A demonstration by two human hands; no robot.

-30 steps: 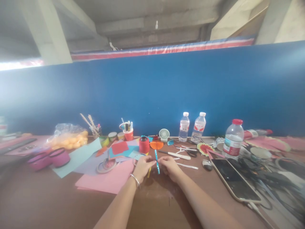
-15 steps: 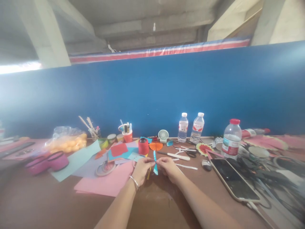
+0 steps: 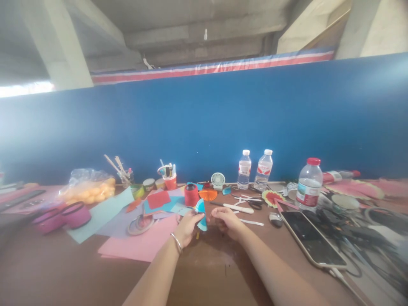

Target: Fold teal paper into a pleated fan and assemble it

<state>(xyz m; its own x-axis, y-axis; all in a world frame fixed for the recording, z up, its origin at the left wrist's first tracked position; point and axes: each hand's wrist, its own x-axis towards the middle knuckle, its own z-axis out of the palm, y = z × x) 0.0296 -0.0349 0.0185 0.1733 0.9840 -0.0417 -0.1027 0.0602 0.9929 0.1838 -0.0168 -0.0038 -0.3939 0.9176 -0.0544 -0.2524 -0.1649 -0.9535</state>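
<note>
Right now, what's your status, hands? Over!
Left fingers pinching light-blue pleated paper fan. Right fingers apart from it. Orange pleated paper fan lies just beyond, seemingly not in the way.

Over there, the brown counter point(image 3: 204, 272) bears pink sheets point(image 3: 137, 246) at left, scissors point(image 3: 256, 205) midway, and at right a phone point(image 3: 311, 238) and red-capped bottle point(image 3: 310, 187).

Craft workspace in a raw concrete interior: bare ceiling beams point(image 3: 197, 36) run above a blue partition point(image 3: 204, 114), and the brown table point(image 3: 204, 276) carries coloured paper point(image 3: 137, 246), a red spool point(image 3: 191, 196) and scissors point(image 3: 256, 205).
</note>
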